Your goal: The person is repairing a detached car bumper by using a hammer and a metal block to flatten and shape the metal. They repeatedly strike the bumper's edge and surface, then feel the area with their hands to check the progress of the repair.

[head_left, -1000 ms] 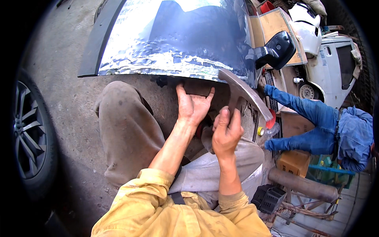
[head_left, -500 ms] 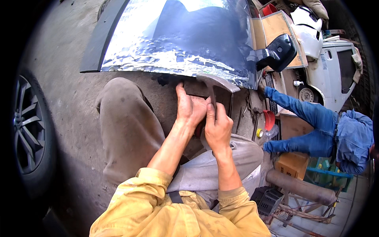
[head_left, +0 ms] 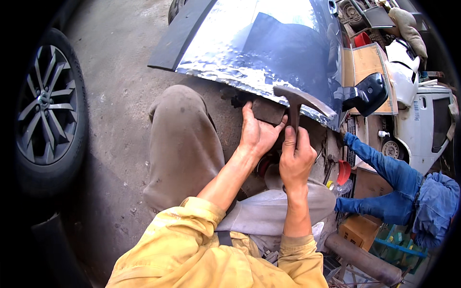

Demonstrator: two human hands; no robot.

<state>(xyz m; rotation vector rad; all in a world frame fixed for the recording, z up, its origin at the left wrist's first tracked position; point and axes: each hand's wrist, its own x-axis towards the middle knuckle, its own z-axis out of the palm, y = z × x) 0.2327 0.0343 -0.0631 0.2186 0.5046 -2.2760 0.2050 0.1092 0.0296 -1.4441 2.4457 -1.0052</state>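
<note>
Hammer looks head-heavy, stiff; we grip its handle in our right hand. Our left hand cups a seemingly heavy block

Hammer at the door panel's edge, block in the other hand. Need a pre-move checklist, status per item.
1. Right grip closed on the long-headed, dark metal hammer: ok, fingers wrap the handle.
2. Left grip on the brown rectangular block: ok, held palm up between thumb and fingers.
3. Block seated against the glossy dark-blue car door panel: cannot tell, contact isn't visible.
4. Left fingertips well away from the hammer: not ok, I'd say; they appear right beside its handle.
5. Hands gloved: not ok, both bare.
6. Blue-clothed co-worker out of hammer reach: looks ok, well off to the right.
</note>
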